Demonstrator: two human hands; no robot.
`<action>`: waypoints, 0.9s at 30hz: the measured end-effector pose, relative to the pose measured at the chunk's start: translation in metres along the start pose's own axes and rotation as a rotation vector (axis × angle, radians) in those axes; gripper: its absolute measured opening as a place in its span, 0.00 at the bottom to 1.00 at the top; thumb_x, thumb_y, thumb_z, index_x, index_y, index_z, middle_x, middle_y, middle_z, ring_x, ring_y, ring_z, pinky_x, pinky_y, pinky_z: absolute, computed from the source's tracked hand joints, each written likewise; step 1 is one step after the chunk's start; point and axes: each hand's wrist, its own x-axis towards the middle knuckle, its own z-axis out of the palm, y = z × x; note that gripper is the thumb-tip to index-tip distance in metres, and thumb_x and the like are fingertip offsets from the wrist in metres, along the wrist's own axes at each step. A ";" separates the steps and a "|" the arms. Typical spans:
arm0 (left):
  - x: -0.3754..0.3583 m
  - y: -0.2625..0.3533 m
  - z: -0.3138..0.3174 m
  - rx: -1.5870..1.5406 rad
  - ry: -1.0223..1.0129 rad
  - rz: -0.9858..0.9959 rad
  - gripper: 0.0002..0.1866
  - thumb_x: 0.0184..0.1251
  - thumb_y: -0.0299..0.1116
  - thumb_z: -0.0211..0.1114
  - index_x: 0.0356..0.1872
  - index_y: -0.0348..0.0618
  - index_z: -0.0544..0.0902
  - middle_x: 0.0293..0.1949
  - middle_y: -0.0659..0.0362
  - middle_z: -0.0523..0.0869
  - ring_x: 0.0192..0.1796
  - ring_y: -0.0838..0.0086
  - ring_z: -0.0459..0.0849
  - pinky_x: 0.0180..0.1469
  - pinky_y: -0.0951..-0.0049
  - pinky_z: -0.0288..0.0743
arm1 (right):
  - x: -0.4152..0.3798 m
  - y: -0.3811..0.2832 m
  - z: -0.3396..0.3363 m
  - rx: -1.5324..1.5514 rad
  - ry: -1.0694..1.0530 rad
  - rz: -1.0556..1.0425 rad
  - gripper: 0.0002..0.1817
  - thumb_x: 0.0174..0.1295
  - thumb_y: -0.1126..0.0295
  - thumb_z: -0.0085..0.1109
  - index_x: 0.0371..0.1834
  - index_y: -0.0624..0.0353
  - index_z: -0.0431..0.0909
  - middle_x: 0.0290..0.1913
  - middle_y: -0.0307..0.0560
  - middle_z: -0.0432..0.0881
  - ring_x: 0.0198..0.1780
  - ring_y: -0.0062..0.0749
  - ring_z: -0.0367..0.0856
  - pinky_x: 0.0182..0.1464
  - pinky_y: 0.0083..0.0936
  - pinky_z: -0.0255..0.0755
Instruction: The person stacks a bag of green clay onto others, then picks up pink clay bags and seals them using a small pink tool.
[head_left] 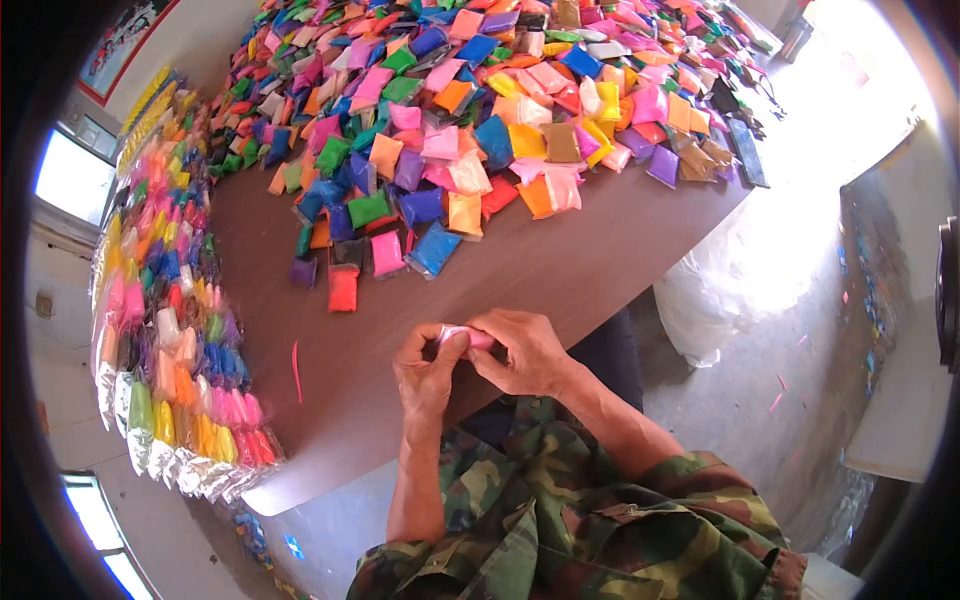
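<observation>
Between my two hands is a small pink packet [468,336], held over the near edge of the brown table. My left hand [428,365] pinches its left end with thumb and fingers. From the other side, my right hand [520,350] grips its right end, fingers bent around it, so part of the packet is hidden. The nearest loose packets on the tabletop are a blue packet [433,249], a pink packet [387,254] and a red packet [343,290], all a little beyond my hands.
A large heap of colourful packets [430,120] covers the far part of the table [300,350]. Rows of filled clear bags [180,330] line the left edge. A thin pink strip [296,372] lies left of my hands. A translucent plastic sack [705,300] stands on the floor at right.
</observation>
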 end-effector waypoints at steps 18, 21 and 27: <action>0.001 -0.009 0.004 0.163 0.073 0.154 0.07 0.76 0.29 0.74 0.45 0.35 0.89 0.36 0.58 0.92 0.38 0.77 0.89 0.45 0.73 0.82 | -0.003 0.014 0.007 -0.058 0.049 -0.090 0.07 0.62 0.72 0.69 0.39 0.58 0.80 0.33 0.51 0.84 0.36 0.56 0.85 0.36 0.45 0.77; -0.002 0.007 0.006 0.314 0.101 0.233 0.06 0.75 0.29 0.74 0.44 0.37 0.89 0.35 0.56 0.92 0.38 0.77 0.88 0.45 0.72 0.82 | -0.002 0.004 0.002 -0.052 0.045 -0.069 0.08 0.61 0.71 0.69 0.38 0.58 0.79 0.32 0.51 0.83 0.35 0.56 0.84 0.36 0.45 0.77; -0.002 0.014 0.006 0.194 0.059 0.124 0.09 0.75 0.30 0.76 0.48 0.36 0.90 0.38 0.59 0.93 0.42 0.77 0.88 0.49 0.72 0.83 | -0.003 0.009 0.002 0.077 0.029 0.059 0.07 0.64 0.73 0.69 0.42 0.60 0.83 0.35 0.52 0.85 0.36 0.54 0.85 0.37 0.42 0.78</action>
